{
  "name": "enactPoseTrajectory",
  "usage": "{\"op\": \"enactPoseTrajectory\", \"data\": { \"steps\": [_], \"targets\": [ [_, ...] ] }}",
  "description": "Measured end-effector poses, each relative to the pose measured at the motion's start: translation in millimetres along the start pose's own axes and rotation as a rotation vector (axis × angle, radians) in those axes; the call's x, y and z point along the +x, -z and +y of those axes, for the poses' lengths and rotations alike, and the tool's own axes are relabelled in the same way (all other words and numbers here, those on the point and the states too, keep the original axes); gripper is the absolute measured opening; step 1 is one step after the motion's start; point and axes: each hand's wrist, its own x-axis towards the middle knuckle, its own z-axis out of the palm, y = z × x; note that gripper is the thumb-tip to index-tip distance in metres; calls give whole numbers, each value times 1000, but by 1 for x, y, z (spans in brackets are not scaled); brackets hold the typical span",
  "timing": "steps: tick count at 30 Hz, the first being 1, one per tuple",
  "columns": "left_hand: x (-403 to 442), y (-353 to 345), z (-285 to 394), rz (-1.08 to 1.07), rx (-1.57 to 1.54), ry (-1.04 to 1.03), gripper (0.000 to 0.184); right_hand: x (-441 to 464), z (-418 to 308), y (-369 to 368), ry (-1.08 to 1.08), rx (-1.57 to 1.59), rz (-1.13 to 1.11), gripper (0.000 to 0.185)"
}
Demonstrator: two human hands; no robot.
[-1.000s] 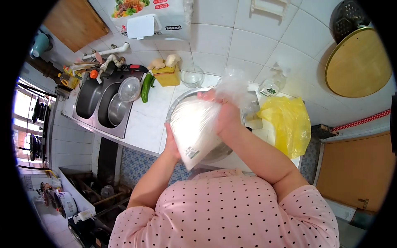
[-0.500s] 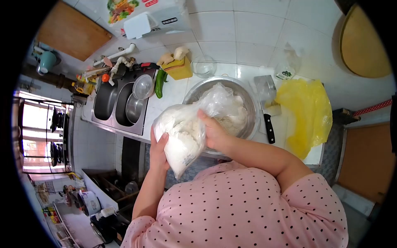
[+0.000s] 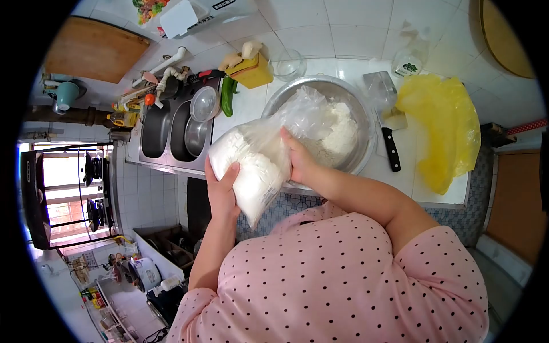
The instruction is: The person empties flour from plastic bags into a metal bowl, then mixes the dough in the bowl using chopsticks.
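Observation:
A clear plastic bag of flour (image 3: 254,177) is held tilted between both hands at the near edge of the counter. My left hand (image 3: 223,191) grips its left side from below, thumb pressed on the front. My right hand (image 3: 298,158) is closed around the bag's right side, near its neck. The bag's crumpled open end (image 3: 306,111) lies over a large metal basin (image 3: 274,106). White flour (image 3: 342,131) is heaped inside the basin, mostly on the right; the bag hides part of it.
Right of the basin lie a cleaver (image 3: 390,146) and a yellow plastic bag (image 3: 443,131). A glass bowl (image 3: 287,64), a yellow box (image 3: 251,73) and a green pepper (image 3: 227,97) stand behind and left. Further left is a double sink (image 3: 157,132) with a clear bowl (image 3: 204,104) at its edge.
More flour shows in the basin, on its right side. The bag's open end has shifted left within the basin, uncovering the heap. Both hands keep their hold, and the camera view has shifted.

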Motion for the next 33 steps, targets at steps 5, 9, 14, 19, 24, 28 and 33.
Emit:
{"op": "enactPoseTrajectory", "data": {
  "steps": [5, 9, 14, 19, 24, 28, 33],
  "targets": [
    [1, -4, 0, 5, 36, -16, 77, 3, 5, 4, 43, 49, 32, 65],
    [1, -3, -2, 10, 52, -20, 78, -2, 4, -1, 56, 21, 24, 69],
    [-2, -9, 3, 20, 60, -29, 74, -2, 8, 11, 20, 81, -93, 74],
    [2, -6, 6, 26, 53, -22, 64, 3, 10, 19, -10, 64, -106, 76],
    [2, -5, 7, 9, 36, -42, 67, -1, 16, 23, -10, 82, -61, 74],
    [-2, -6, 8, 13, 94, -100, 70, 1, 20, 27, 13, 91, -130, 69],
    [-9, -12, 10, 68, 124, -95, 73, -4, 19, 16, -44, 165, -30, 62]
  ]
}}
